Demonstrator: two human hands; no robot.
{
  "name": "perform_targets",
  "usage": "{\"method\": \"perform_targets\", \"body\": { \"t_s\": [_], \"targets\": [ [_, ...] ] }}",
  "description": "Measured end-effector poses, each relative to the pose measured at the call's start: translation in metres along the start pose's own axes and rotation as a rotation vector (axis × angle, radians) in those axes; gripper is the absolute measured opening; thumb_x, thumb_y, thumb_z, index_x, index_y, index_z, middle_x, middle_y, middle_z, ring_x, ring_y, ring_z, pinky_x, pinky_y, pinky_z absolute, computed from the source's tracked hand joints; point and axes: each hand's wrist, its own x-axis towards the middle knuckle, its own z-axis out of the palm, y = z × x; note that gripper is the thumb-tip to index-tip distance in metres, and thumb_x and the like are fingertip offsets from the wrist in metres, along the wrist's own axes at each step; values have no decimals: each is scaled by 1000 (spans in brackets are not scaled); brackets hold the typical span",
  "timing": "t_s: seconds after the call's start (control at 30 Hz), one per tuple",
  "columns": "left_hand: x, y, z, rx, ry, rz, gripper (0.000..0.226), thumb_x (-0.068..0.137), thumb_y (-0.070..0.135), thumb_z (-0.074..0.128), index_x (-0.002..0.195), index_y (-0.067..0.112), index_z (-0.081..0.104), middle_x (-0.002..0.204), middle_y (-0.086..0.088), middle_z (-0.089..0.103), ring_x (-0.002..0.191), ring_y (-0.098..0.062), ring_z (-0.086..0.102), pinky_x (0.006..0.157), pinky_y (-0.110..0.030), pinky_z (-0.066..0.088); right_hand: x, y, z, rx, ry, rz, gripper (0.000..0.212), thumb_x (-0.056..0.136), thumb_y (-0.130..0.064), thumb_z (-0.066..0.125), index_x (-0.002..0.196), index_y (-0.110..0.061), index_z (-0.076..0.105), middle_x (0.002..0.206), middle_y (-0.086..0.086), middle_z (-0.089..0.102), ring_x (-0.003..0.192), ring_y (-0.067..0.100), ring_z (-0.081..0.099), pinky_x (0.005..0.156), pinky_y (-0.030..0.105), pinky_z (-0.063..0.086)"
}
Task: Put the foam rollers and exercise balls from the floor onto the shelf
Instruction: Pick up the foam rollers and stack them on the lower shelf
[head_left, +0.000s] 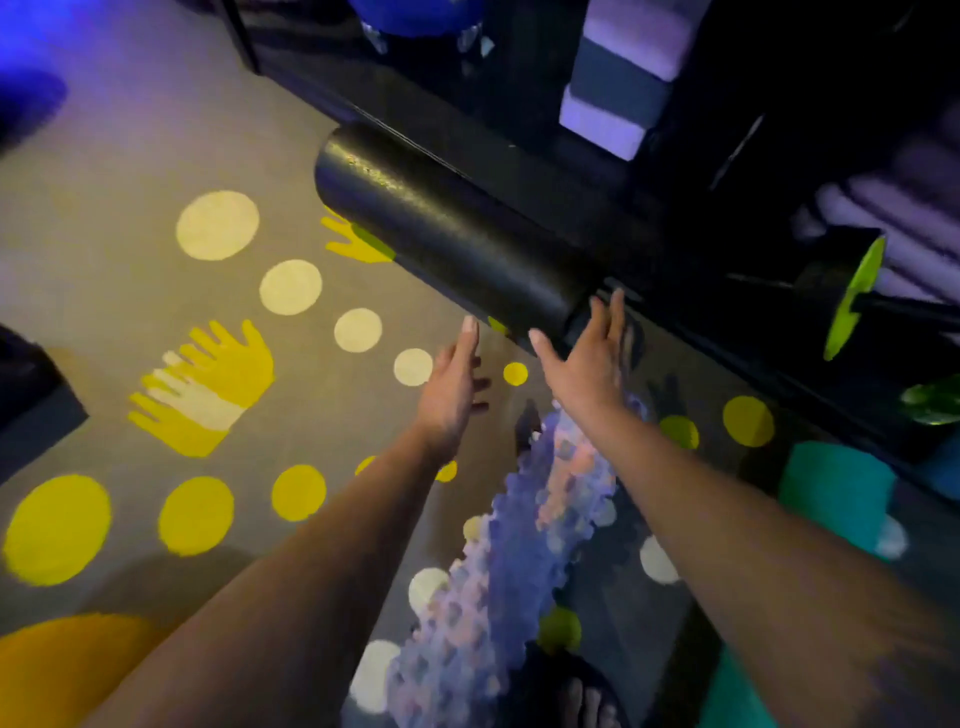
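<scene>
A long black foam roller (447, 234) lies on the floor against the base of the dark shelf (571, 171). My left hand (452, 384) reaches toward the roller's near end, fingers apart and holding nothing. My right hand (587, 364) is spread open at the roller's near end, fingertips touching or almost touching it. A knobbly purple-pink roller (509, 545) lies on the floor beneath my forearms. A teal roller (836, 493) sits at the right by the shelf base. A blue exercise ball (415, 15) rests in the shelf at the top.
The grey floor mat (130, 156) has yellow and cream dots and hand prints. Purple and grey foam blocks (618, 88) stand in the shelf. A green-plated barbell (857, 296) rests at the right. An orange shape (67, 670) is at the bottom left. My sandalled foot (582, 696) shows below.
</scene>
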Motion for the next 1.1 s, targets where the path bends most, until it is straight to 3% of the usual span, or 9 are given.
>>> {"method": "perform_targets", "body": {
  "t_s": [0.1,0.2,0.3,0.43,0.53,0.63,0.77,0.93,1.1],
  "targets": [
    [55,-2,20,-13,18,71,83,87,76,55,151,26,34,139,1,51,121,-27,58,86,-42,55,60,8,15,19,93,-126,88,85,-68,62,146,-8,41,165,14,23,152,34,22,123,45,20],
    [105,18,34,-96,90,110,106,65,84,72,147,25,39,134,3,60,111,-22,65,80,-37,58,98,13,27,110,110,-78,89,84,-79,49,143,-13,46,146,15,49,137,38,41,113,45,32],
    [135,32,31,-188,145,-19,144,16,86,85,139,19,54,124,-1,70,106,-27,70,87,-57,57,90,3,36,123,80,-15,85,87,-82,24,133,-20,59,130,17,59,130,40,44,112,47,26],
    [112,24,-13,-164,221,108,79,53,49,99,117,11,73,101,-8,79,89,-24,77,76,-44,65,52,-24,39,277,-289,-14,56,107,-49,28,119,-12,69,108,17,67,107,32,58,103,46,40],
    [96,23,-67,120,319,376,86,53,52,96,125,17,66,112,-1,77,99,-18,75,93,-45,61,29,-35,54,410,-434,-34,43,106,-39,42,105,-10,74,87,6,66,93,31,61,91,44,52],
    [88,37,-122,536,330,590,112,50,59,97,142,24,42,134,6,62,119,-11,63,102,-35,53,14,-41,75,328,-391,-68,25,103,-31,49,101,-14,67,110,9,70,106,29,61,80,30,42],
    [83,44,-183,1210,372,663,137,48,64,91,158,31,16,149,-8,45,134,-34,48,107,-50,46,17,-35,93,190,-382,-141,11,98,-25,52,99,-24,63,114,5,68,109,27,61,88,32,48],
    [92,5,-184,1648,513,380,138,63,75,75,161,28,-10,163,-15,18,145,-44,26,108,-70,33,-4,-17,88,-51,-515,-355,26,94,-39,62,109,-20,68,113,2,70,110,24,64,94,34,50],
    [81,-13,-160,1731,640,436,126,74,80,63,162,22,-7,158,-23,23,137,-51,35,100,-75,36,-48,-7,40,-549,-1234,-700,111,54,-78,79,149,-40,37,151,-8,47,138,18,44,116,38,36]
  ]
}}
